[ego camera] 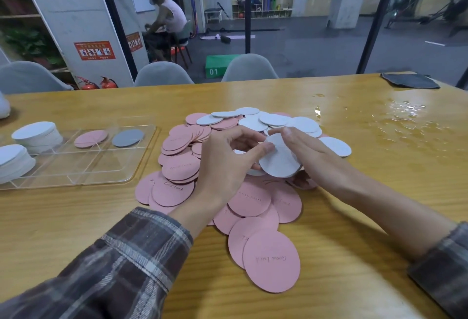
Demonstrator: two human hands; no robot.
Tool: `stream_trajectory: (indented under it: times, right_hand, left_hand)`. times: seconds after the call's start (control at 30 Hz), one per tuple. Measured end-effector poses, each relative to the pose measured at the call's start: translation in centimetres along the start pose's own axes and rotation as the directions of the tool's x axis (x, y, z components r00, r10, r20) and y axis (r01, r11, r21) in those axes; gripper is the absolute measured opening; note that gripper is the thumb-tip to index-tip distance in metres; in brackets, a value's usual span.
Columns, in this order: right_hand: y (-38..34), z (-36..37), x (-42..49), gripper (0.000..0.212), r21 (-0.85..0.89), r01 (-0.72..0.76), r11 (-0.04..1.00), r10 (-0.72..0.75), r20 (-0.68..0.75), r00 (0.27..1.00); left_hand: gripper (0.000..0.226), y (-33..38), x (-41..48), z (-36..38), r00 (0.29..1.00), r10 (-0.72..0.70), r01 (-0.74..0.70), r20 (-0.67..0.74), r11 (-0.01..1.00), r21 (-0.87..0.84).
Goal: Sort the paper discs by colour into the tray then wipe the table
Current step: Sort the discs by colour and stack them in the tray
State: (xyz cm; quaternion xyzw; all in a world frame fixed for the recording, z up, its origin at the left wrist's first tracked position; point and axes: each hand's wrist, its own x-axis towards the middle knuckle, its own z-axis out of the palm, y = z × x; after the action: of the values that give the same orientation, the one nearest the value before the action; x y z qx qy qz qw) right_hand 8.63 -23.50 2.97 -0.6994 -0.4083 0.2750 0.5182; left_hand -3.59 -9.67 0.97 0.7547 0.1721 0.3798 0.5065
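Observation:
A heap of pink discs (178, 167) and white discs (273, 120) lies in the middle of the wooden table. Over it both my hands hold a small stack of white discs (279, 161). My left hand (228, 164) pinches the stack's left edge with thumb and fingers. My right hand (306, 156) lies along its right side, fingers mostly straight, fingertips on the top edge. The clear tray (106, 167) at the left holds two stacks of white discs (35, 136), one pink disc (90, 138) and one grey disc (128, 137).
Spilled water (402, 118) glistens on the table's right part. A dark grey cloth (410, 80) lies at the far right corner. Grey chairs (249, 68) stand behind the far edge. A seated person (164, 22) is beyond the glass wall.

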Motion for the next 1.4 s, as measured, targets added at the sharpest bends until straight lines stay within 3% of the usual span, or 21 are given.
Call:
stream_trajectory:
  times: [0.13, 0.23, 0.3, 0.4, 0.53, 0.97, 1.23, 1.4]
  right_hand:
    - [0.5, -0.3, 0.4, 0.028, -0.04, 0.031, 0.999, -0.031, 0.014, 0.999]
    - [0.5, -0.6, 0.6, 0.024, 0.0, 0.037, 0.999, -0.037, -0.035, 0.999]
    - [1.0, -1.3, 1.1, 0.024, -0.073, 0.057, 0.996, -0.064, -0.098, 0.993]
    - [1.7, -2.0, 1.5, 0.024, -0.083, 0.047, 0.995, -0.059, -0.144, 0.988]
    - [2.2, -2.3, 1.9, 0.025, -0.067, 0.035, 0.997, -0.046, -0.17, 0.984]
    - [2.2, -2.2, 2.0, 0.029, -0.066, 0.028, 0.997, -0.042, -0.215, 0.976]
    - [2.3, -2.2, 2.1, 0.035, -0.039, 0.053, 0.998, -0.059, -0.171, 0.983]
    - [2.6, -2.4, 2.2, 0.025, -0.062, 0.067, 0.996, -0.076, -0.166, 0.983]
  left_hand:
    - [0.008, 0.2, 0.2, -0.1, 1.0, 0.022, -0.021, -0.013, 0.999, 0.04]
    - [0.012, -0.3, 0.5, -0.9, 0.996, 0.084, -0.074, -0.032, 0.97, 0.233]
    - [0.01, -1.2, 0.9, -1.8, 0.995, 0.1, -0.094, 0.006, 0.903, 0.419]
    - [0.029, -2.4, 1.1, -2.6, 0.995, 0.022, -0.077, 0.1, 0.797, 0.599]
    - [0.037, -2.0, 1.0, -2.5, 0.991, -0.002, -0.084, 0.132, 0.763, 0.641]
    - [0.036, -1.1, 0.6, -2.4, 0.992, 0.029, -0.078, 0.12, 0.898, 0.433]
    - [0.014, -0.1, 1.2, -3.0, 0.991, -0.078, 0.081, 0.109, 0.996, -0.025]
    - [0.011, -0.3, 1.4, -2.9, 0.995, -0.056, 0.064, 0.083, 0.993, -0.095]
